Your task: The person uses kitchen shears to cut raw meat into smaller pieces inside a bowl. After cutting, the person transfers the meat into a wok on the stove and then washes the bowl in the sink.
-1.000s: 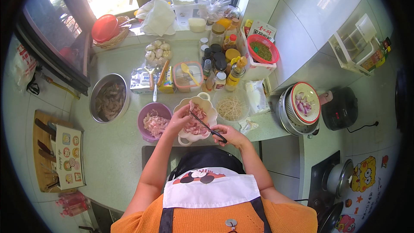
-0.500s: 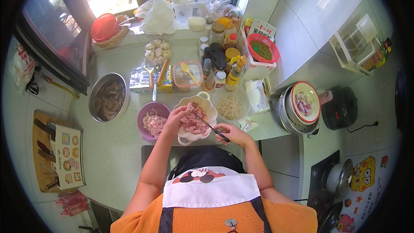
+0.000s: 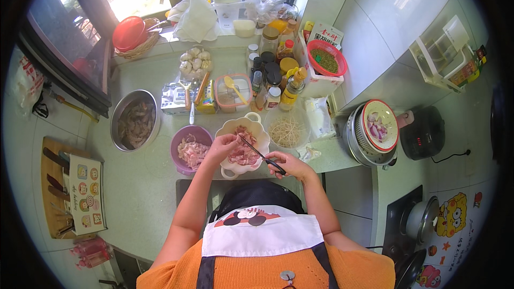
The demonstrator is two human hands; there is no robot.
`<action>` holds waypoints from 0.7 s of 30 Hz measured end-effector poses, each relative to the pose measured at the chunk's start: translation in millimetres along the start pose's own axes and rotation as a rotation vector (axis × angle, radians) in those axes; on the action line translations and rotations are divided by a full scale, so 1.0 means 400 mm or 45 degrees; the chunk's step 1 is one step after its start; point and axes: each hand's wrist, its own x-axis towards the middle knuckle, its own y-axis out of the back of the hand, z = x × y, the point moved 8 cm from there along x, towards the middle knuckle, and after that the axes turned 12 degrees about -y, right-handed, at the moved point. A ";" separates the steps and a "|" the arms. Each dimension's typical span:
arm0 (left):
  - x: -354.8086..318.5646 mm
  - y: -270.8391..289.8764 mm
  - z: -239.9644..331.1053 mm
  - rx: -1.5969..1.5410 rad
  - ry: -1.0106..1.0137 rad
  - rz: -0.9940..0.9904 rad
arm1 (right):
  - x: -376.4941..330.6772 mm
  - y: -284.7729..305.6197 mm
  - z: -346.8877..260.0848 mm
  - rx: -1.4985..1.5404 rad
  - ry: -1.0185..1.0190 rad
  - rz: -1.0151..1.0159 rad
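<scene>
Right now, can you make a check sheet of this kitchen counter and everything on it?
Surface: pale green counter, crowded toward the window.
Job's things: white bowl of raw meat pieces; purple bowl of meat beside it; dark chopsticks.
Clutter: steel bowl, garlic bulbs, seasoning bottles, clear bowl of sprouts, red basket of green beans.
Hands: left hand on the meat in the white bowl; right hand holds the chopsticks.
Cables: black cord by the dark cooker.
Surroundings: window, tiled wall, knife block.
</scene>
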 end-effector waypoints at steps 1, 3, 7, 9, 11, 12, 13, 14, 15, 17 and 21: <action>0.000 0.002 -0.001 0.033 0.008 0.004 | 0.001 0.000 0.000 -0.008 0.000 0.002; -0.001 0.003 0.006 0.098 0.023 0.012 | 0.001 -0.001 -0.003 0.000 -0.008 0.005; -0.012 -0.004 0.060 0.332 -0.032 0.003 | 0.023 -0.003 -0.003 0.020 0.112 -0.011; -0.010 -0.006 0.067 0.401 -0.031 -0.006 | 0.023 0.004 -0.005 0.054 0.128 0.036; -0.010 -0.009 0.048 0.181 0.006 0.030 | 0.024 0.009 -0.008 0.087 0.140 0.057; -0.009 -0.010 0.035 0.071 0.025 0.047 | 0.025 0.010 -0.008 0.105 0.143 0.056; -0.009 -0.009 0.020 -0.046 0.041 0.070 | 0.026 0.011 -0.008 0.122 0.147 0.055; -0.009 -0.007 0.004 -0.163 0.057 0.093 | 0.025 0.012 -0.009 0.139 0.136 0.061; -0.010 -0.009 0.005 -0.280 0.073 0.116 | 0.023 0.012 -0.010 0.157 0.126 0.068; -0.019 -0.013 0.009 -0.464 0.135 0.156 | 0.026 0.015 -0.007 0.197 0.115 0.073; -0.029 -0.010 0.000 -0.690 0.199 0.188 | 0.038 0.019 0.001 0.259 0.089 0.072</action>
